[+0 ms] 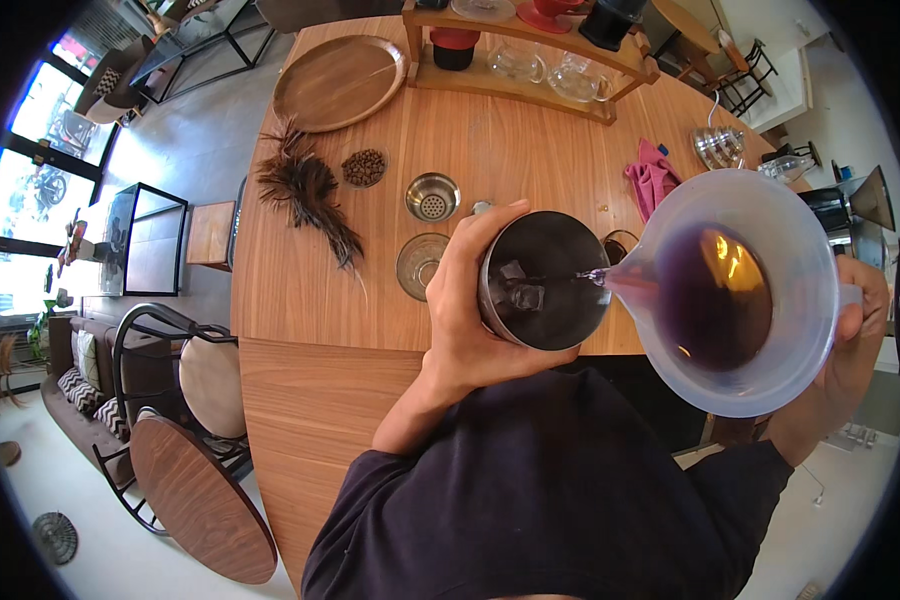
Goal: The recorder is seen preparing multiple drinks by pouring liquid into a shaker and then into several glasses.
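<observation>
My left hand [461, 307] is wrapped around a metal shaker cup [495, 330], its open mouth facing me. Inside the dark cup lie a few ice cubes [526, 297]. My right hand [862, 300] grips the handle of a translucent plastic measuring jug [799, 225], tilted to the left. Dark purple liquid [712, 300] fills the jug's bottom, and a thin stream leaves its spout over the cup's right rim. Beyond my left hand are a steel shaker strainer top [433, 198] and a clear glass [422, 262], partly hidden by my fingers.
On the wooden table [330, 300] are a small dish of coffee beans [364, 167], a dark feathery bundle [307, 187], and a round wooden tray [337, 82]. A wooden rack [510, 97] holds glass servers and drippers at the back. A pink cloth [651, 178] lies behind the jug.
</observation>
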A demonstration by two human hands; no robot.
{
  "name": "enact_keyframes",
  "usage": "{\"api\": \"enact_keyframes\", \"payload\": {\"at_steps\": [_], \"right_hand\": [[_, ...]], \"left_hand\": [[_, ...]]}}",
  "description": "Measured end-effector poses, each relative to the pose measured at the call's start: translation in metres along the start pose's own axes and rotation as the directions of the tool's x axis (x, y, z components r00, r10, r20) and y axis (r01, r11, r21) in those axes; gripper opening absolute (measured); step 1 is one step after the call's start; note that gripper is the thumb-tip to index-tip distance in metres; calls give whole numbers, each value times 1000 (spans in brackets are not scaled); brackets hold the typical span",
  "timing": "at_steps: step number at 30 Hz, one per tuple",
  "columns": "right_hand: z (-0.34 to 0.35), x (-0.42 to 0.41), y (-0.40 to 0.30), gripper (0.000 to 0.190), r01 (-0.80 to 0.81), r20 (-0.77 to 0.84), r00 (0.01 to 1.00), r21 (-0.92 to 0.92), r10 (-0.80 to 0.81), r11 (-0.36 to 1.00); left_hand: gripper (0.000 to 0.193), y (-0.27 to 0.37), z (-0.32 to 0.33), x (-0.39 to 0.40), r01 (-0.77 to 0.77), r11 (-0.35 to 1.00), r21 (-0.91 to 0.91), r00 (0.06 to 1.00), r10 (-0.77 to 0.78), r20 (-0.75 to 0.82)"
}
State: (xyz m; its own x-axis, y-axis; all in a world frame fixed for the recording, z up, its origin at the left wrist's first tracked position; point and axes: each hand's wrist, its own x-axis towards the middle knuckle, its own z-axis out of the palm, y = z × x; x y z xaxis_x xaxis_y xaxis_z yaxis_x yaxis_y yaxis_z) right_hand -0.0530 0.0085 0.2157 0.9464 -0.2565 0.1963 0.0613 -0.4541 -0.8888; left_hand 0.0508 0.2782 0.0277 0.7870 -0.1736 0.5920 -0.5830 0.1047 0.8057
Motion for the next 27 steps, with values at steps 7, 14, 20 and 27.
{"api": "enact_keyframes", "payload": {"at_steps": [7,14,20,27], "right_hand": [[5,-7,-4,63,57,7,998,-14,-57,998],[-13,-10,-3,61,125,160,981,-99,-108,987],[3,3,-15,60,136,88,987,-55,-131,989],[10,1,-24,60,64,34,998,-89,-61,994]], "left_hand": [[96,-5,1,-5,-107,993,41,985,112,-130],[93,-7,0,-4,-196,973,124,964,214,-156],[85,-5,3,-3,-232,960,155,944,260,-202],[85,-3,-1,-5,-205,967,155,956,231,-179]]}}
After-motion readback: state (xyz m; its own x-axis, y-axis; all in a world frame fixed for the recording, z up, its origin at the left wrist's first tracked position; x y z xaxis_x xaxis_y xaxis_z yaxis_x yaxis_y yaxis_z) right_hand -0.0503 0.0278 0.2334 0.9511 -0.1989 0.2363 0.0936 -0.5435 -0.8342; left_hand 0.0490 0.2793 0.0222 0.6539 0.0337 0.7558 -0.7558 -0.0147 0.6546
